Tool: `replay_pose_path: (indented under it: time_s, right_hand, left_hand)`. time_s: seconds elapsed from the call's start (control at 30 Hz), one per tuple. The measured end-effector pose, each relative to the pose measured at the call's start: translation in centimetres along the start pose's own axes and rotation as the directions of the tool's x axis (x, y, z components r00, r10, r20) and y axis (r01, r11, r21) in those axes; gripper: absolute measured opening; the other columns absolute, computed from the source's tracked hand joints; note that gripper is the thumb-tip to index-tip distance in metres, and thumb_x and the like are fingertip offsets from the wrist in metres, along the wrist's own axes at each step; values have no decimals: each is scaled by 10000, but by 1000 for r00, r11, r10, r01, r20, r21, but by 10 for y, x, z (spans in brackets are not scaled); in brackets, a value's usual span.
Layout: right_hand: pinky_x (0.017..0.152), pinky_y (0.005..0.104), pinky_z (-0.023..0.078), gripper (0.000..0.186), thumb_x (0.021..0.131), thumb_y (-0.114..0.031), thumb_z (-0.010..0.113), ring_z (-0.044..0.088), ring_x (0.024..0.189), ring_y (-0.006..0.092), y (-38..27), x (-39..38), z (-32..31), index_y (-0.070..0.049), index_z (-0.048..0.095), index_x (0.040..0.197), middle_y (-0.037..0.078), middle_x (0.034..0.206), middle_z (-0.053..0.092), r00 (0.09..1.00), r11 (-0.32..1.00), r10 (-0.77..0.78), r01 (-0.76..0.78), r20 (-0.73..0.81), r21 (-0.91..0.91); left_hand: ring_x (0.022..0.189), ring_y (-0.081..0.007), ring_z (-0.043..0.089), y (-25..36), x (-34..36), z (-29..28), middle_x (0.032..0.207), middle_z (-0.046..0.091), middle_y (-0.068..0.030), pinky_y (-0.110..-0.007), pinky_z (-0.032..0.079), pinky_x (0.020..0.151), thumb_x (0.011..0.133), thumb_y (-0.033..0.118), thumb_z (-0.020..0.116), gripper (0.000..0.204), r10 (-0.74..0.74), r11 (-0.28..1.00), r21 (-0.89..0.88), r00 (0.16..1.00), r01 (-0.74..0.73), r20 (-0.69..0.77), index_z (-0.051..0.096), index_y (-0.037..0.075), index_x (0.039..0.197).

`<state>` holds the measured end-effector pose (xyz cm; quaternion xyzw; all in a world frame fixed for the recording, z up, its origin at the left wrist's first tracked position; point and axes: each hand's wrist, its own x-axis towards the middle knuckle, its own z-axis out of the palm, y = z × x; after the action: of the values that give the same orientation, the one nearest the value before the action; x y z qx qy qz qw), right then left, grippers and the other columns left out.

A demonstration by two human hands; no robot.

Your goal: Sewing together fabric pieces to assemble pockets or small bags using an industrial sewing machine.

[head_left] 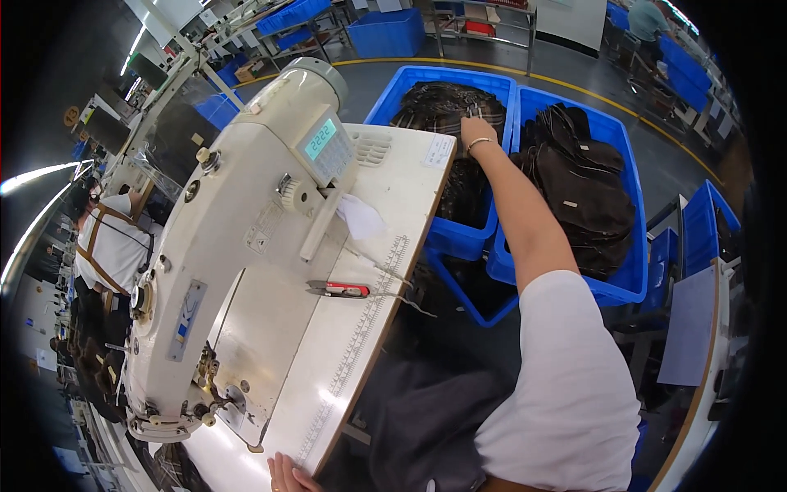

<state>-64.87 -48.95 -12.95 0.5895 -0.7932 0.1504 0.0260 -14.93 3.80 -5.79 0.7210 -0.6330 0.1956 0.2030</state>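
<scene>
My right arm reaches out to the far blue bin (pixel 401 86), which holds a pile of dark plaid cloth pieces (pixel 438 102). There my right hand (pixel 478 131), a thin bracelet at its wrist, is closed on the edge of a plaid piece; the fingertips are partly hidden. My left hand (pixel 291 474) lies at the near edge of the white sewing table (pixel 361 328), fingers stretched out, only partly in view. A white sewing machine (pixel 221 189) with a lit display stands on the table. Red-handled thread snips (pixel 340 289) lie beside it.
A second blue bin (pixel 627 164) holds stacked dark garment pieces (pixel 574 189). A white cloth scrap (pixel 359 217) and a cord (pixel 381 266) lie on the table. Dark cloth (pixel 434 410) covers my lap. A person in white (pixel 111 242) sits at the left.
</scene>
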Motion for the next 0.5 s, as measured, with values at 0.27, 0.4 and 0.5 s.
replay_pose_path:
  time_s: [0.27,0.4,0.5]
  right_hand:
    - [909,441,543,297,953,-104,478,658,1109,330,-7,-12,12,-40,732,1091,183,1205,672,968,993,117,-114,220,-25]
    - [910,433,541,284,929,-123,513,661,1105,331,-16,-16,0,-30,730,1087,192,1202,671,960,996,71,-56,273,-62]
    - [917,435,534,288,913,-151,542,655,1100,357,10,14,4,-9,722,1087,217,1185,669,970,989,121,-136,210,58]
  left_hand:
    - [1039,-383,682,6,6,-5,1079,712,-218,-443,529,917,988,100,501,270,-4,1000,-19,1000,4,7,713,-57,1045]
    - [1032,-371,687,4,5,-3,1067,717,-209,-440,537,905,989,113,514,265,4,1000,7,1000,-4,-29,719,-49,1036]
    - [1019,-363,693,2,8,2,1057,722,-199,-433,546,888,988,119,527,257,24,1000,-10,998,-24,-49,723,-41,1032]
